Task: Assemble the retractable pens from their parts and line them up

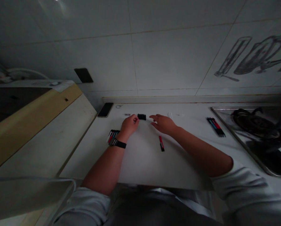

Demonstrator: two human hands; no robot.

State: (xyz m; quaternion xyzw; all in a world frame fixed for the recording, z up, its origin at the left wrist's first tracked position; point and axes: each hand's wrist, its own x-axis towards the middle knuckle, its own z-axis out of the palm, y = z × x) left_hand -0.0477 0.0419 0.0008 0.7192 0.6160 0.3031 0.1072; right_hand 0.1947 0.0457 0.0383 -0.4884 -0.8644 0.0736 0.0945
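One red-and-black pen part (161, 143) lies nearest, its markings too small to read. From it, some pens (111, 135), partly hidden by the left wrist, lie at nine o'clock; one dark bunch (215, 127), hard to count, at almost three. At ten, the left hand (129, 125) pinches its fingertips together; I cannot tell what they hold. At twelve, the right hand's (164, 124) empty fingers spread a little. About five black pieces (141, 117) sit between them.
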